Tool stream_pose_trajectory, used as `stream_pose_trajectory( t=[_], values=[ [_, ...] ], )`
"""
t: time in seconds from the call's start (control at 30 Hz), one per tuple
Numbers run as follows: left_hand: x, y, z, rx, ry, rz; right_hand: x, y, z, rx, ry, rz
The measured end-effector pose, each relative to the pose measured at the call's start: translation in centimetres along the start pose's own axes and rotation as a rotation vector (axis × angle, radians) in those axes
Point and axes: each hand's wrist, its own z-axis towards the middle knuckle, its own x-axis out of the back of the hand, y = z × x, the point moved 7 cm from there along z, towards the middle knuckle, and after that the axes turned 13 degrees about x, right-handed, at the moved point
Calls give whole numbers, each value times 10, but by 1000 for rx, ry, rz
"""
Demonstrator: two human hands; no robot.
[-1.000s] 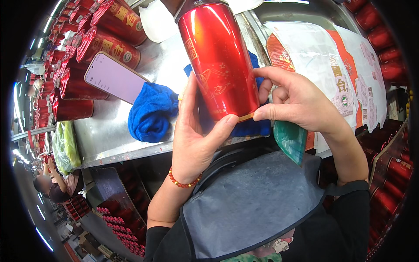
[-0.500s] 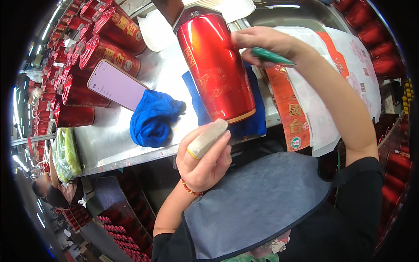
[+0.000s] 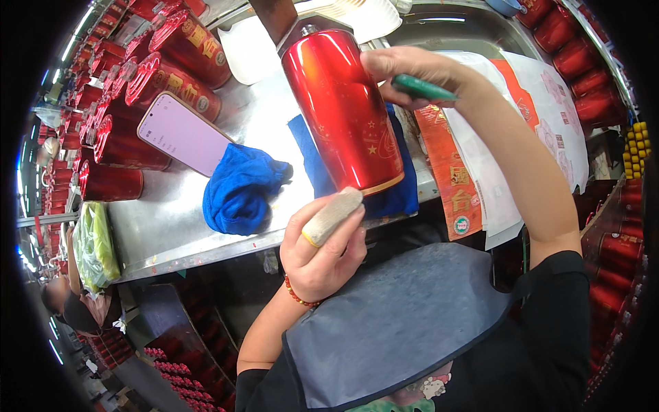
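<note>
A glossy red canister (image 3: 343, 110) with gold stars and a gold rim lies tilted over the bench, its far end against a dark metal holder (image 3: 312, 22). At the near gold rim my left hand (image 3: 326, 240) has its fingers closed on the edge; a pale fabric cover with a yellow edge wraps one finger. My right hand (image 3: 419, 72) rests its thumb and fingers against the upper right side of the canister. Tucked in that same closed hand is a slim green tool (image 3: 424, 88), whose working end I cannot make out. Beneath the canister lies a flat blue cloth (image 3: 405, 185).
A crumpled blue cloth (image 3: 240, 189) and a phone (image 3: 185, 134) lie on the metal bench (image 3: 171, 237) to the left, beside several red canisters (image 3: 195, 44). On the right are printed sheets (image 3: 456, 178); behind is a sink (image 3: 460, 31). Another person (image 3: 89, 309) stands far left.
The canister has turned about its length: gold lettering on its left side has gone from sight, and stars show at its lower right. Both hands stay at nearly the same places on it.
</note>
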Motion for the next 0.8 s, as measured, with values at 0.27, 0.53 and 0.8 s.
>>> stream_pose_trajectory(
  t=[0.27, 0.53, 0.8],
  values=[
    [1, 5, 2, -36, -24, 42, -23, -41, 4, 0, 78, -539],
    [-1, 6, 2, -28, -20, 57, -12, 5, 19, 90, 71, 32],
    [-2, 11, 5, -39, -35, 108, 9, -18, 6, 86, 105, -384]
  ],
)
